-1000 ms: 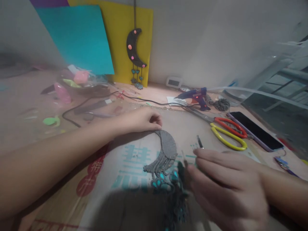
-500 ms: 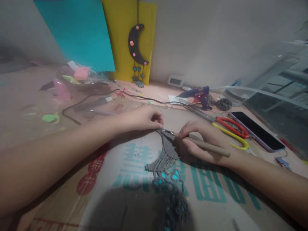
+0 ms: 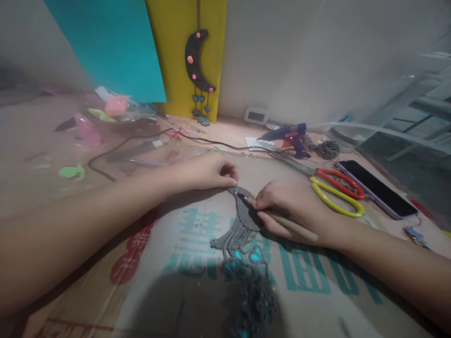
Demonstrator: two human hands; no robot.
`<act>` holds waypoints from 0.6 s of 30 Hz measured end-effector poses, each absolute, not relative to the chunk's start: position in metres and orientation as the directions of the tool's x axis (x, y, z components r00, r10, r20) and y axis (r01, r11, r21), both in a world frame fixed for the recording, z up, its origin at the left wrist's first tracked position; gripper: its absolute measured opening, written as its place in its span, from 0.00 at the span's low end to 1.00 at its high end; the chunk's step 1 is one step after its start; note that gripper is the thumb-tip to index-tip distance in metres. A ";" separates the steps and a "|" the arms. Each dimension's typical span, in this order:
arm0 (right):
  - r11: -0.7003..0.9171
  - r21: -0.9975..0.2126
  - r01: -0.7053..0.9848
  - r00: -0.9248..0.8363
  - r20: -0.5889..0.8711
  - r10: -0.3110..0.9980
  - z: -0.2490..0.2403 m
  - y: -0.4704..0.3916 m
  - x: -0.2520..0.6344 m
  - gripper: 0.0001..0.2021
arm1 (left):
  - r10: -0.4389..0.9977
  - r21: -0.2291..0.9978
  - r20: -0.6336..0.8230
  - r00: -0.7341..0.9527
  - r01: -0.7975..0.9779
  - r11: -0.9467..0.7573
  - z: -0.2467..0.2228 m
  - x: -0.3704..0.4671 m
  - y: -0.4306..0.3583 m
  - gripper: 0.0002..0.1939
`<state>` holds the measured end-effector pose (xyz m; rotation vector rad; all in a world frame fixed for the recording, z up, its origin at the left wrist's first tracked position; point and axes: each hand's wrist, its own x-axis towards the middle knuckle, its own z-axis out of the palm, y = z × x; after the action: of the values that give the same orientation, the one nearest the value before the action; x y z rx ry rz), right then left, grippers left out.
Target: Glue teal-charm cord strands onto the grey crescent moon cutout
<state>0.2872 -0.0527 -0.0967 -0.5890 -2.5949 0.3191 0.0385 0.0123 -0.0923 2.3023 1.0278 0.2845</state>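
Note:
A grey crescent ornament (image 3: pixel 228 237) lies on the printed cardboard, with cords and turquoise heart pieces (image 3: pixel 256 254) trailing from it toward me. At its upper tip, my left hand (image 3: pixel 216 171) is closed, thumb and finger pinched together at the edge. My right hand (image 3: pixel 285 206) grips a paintbrush (image 3: pixel 294 227) by its pale wooden handle. The brush's dark tip touches the grey surface near the top of the crescent. More dark cords and flower-like pieces (image 3: pixel 259 300) lie in shadow below the hearts.
Scissors (image 3: pixel 338 202) with red and yellow handles and a phone (image 3: pixel 377 188) lie to the right. A blue glue gun (image 3: pixel 287 137) and grey yarn (image 3: pixel 327 150) are behind them. A dark crescent hanging (image 3: pixel 193 61) is against a yellow board (image 3: pixel 165 56). A dish of clay pieces (image 3: pixel 116 107) stands left.
The brush tip has moved slightly down and right along the crescent, away from its upper tip. My right hand has shifted down with it. My left hand stays at the tip.

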 end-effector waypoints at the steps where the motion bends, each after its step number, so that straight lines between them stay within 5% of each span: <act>1: 0.904 -0.266 0.336 -0.825 0.379 0.418 -0.096 -0.053 0.286 0.06 | 0.732 0.596 -0.040 0.680 0.604 -0.529 -0.092 0.039 0.013 0.09; 12: 0.934 -0.114 0.339 -0.838 0.416 0.354 -0.093 -0.065 0.286 0.04 | 0.722 0.604 -0.060 0.690 0.601 -0.524 -0.092 0.038 0.012 0.10; 18: 0.890 -0.081 0.448 -0.681 0.615 0.399 -0.078 -0.050 0.297 0.06 | 0.730 0.609 -0.062 0.680 0.606 -0.512 -0.092 0.035 0.013 0.11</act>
<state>0.2974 -0.0497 -0.0777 -0.6058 -2.4004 -0.0998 0.0348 0.0135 -0.0921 2.2840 1.0229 0.2685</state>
